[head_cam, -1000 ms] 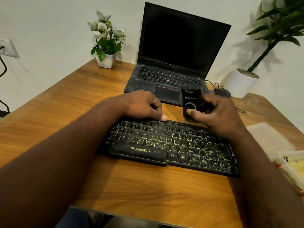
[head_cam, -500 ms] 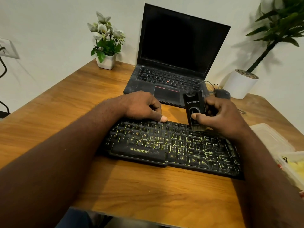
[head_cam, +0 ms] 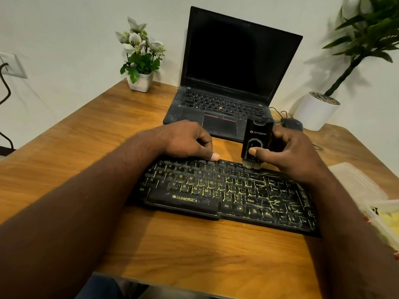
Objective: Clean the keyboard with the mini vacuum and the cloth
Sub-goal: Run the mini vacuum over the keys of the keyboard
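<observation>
The keyboard [head_cam: 226, 190], black with yellow-green legends and scuffed with pale streaks, lay slantwise on the wooden table [head_cam: 205, 251], its right end nearer the camera. The vacuum [head_cam: 255, 137], a small black upright unit, stood over the far edge of the keyboard towards the right, its brush [head_cam: 251, 164] touching the top row of keys. The right hand [head_cam: 287, 154] gripped it from the right side, fingers wrapped behind the body and the thumb [head_cam: 253, 151] pressed on the front just below the round control. The left hand [head_cam: 185, 141] rested at the keyboard's far edge left of the vacuum and apart from it, fingers curled into a loose fist holding nothing, thumb tip laid flat on the top row. Behind both hands an open laptop [head_cam: 233, 72] with a dark screen sat near the wall. A white pot of flowers [head_cam: 140, 59] stood to its left, a dark mouse [head_cam: 291, 124] and a larger potted plant [head_cam: 317, 111] to its right. Clear plastic containers [head_cam: 356, 180] lay at the table's right edge.
</observation>
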Action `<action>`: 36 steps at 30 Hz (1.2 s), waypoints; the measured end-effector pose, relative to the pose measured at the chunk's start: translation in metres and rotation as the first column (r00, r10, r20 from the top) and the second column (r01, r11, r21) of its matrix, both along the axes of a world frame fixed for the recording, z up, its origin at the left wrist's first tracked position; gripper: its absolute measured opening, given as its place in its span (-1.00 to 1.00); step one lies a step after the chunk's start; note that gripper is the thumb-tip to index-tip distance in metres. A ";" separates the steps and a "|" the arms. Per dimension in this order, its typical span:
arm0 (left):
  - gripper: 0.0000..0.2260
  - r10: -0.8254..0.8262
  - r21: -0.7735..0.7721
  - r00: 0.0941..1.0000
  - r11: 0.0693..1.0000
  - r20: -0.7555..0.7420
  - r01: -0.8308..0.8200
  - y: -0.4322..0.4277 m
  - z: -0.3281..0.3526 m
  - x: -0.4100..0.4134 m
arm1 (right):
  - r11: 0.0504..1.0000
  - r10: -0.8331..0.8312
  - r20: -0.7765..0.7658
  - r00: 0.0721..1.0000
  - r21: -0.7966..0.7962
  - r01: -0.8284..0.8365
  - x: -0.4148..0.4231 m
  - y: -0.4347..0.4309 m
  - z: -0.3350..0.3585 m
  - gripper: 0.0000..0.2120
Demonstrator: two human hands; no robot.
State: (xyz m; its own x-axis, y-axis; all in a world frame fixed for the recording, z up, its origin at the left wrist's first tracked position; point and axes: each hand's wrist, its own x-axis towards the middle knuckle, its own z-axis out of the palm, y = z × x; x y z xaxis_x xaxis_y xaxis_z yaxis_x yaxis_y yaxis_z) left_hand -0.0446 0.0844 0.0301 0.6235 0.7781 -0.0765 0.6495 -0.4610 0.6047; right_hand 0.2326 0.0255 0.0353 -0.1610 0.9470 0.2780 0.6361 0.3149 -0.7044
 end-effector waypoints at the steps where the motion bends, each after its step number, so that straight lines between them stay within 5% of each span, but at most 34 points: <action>1: -0.71 -0.001 -0.001 1.000 1.000 0.000 0.001 0.000 0.000 0.000 | 1.000 -0.003 -0.003 1.000 0.000 0.003 0.000 0.000 -0.001 -0.74; 8: -0.72 0.004 0.005 1.000 1.000 0.010 -0.004 0.002 -0.003 -0.001 | 0.993 0.117 -0.014 0.993 -0.007 -0.117 -0.034 0.002 -0.003 -0.80; 16: -0.72 -0.006 -0.002 1.000 1.000 0.000 0.006 0.004 -0.003 0.000 | 0.999 0.009 -0.027 1.000 -0.037 -0.010 -0.002 0.001 -0.001 -0.78; 22: -0.73 0.005 0.011 1.000 1.000 0.000 -0.005 0.004 -0.004 0.000 | 0.993 0.111 -0.030 0.993 -0.030 -0.112 -0.041 0.004 -0.005 -0.79; 36: -0.74 0.017 0.052 1.000 0.999 -0.016 -0.016 -0.002 -0.002 0.001 | 0.998 0.065 -0.017 0.998 -0.005 -0.065 -0.025 0.003 -0.001 -0.81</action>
